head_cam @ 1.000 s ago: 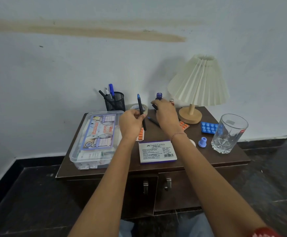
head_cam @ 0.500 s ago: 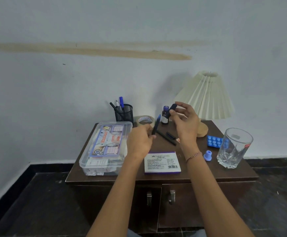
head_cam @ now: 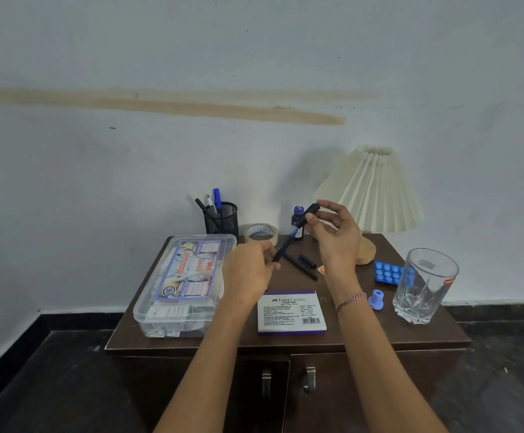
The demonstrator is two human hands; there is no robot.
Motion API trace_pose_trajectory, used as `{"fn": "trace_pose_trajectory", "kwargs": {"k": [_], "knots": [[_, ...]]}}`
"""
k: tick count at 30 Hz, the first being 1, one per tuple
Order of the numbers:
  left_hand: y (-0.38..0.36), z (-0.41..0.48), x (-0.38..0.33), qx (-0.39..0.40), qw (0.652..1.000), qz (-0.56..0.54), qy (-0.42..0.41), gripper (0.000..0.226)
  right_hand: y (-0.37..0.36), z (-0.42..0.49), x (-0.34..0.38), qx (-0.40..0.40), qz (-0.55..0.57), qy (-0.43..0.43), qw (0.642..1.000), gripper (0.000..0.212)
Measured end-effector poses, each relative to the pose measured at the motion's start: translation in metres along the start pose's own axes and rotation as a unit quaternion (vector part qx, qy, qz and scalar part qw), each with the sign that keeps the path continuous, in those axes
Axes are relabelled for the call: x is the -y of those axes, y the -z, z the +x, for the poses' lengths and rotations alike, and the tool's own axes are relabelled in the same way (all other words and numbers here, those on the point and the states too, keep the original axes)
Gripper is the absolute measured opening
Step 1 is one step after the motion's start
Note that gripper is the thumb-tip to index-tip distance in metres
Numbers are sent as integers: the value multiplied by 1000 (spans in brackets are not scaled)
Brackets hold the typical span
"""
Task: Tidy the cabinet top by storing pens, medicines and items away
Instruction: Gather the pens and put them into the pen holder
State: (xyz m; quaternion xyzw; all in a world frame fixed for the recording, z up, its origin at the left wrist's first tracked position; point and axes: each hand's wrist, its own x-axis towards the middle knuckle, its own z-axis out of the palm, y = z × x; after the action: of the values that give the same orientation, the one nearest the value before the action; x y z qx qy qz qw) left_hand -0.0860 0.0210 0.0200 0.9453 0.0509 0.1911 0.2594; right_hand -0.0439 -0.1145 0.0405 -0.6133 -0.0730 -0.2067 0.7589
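My left hand (head_cam: pixel 248 273) grips a black pen with a blue tip (head_cam: pixel 282 248), tilted up to the right. Just above that tip, my right hand (head_cam: pixel 332 235) pinches a black pen cap (head_cam: pixel 309 214). Both are over the brown cabinet top (head_cam: pixel 348 335). Another black pen (head_cam: pixel 301 267) and a loose cap (head_cam: pixel 307 260) lie on the top behind my hands. A mesh pen holder (head_cam: pixel 221 218) with several pens stands at the back. A clear first aid box (head_cam: pixel 182 282) is at the left. A blue blister pack (head_cam: pixel 387 273) lies at the right, and an orange one (head_cam: pixel 321 269) peeks out beside my right wrist.
A stamp pad box (head_cam: pixel 290 310) lies at the front. A tape roll (head_cam: pixel 260 232) and an ink bottle (head_cam: pixel 297 215) stand at the back. A pleated lamp (head_cam: pixel 370 189), a drinking glass (head_cam: pixel 424 285) and a small blue stopper (head_cam: pixel 376 299) are at the right. Two doors (head_cam: pixel 285 389) are below.
My right hand picked a black cap up off the cabinet top and brought it to the pen's tip. My left hand tilted the pen towards it.
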Motion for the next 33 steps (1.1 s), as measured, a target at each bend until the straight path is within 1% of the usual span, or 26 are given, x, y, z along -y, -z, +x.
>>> {"fn": "trace_pose_trajectory", "kwargs": {"k": [7,12,15,19,26,30,33], "knots": [[0,1,1,-6,1000,-5,7,18,-4,-3,-8,36,-53,-2,998,31],[0,2,2,-8,1000,1,11,20,0,3,-2,-6,1,2,1000,28],[0,2,2,-7,1000,0,9,20,2,4,-3,-9,5,2,1000,28],[0,2,1,-6,1000,6,14,21,-1,2,-7,21,-6,-3,1000,30],[3,2,-1,-19,1000,-7,18,21,-3,2,-11,40,-41,-5,998,30],[5,1,-2,-33,999,-20,24,18,-3,-1,-12,80,-86,17,993,30],[7,2,-1,-46,998,-35,25,19,-4,-3,-13,129,-112,40,984,38]]}}
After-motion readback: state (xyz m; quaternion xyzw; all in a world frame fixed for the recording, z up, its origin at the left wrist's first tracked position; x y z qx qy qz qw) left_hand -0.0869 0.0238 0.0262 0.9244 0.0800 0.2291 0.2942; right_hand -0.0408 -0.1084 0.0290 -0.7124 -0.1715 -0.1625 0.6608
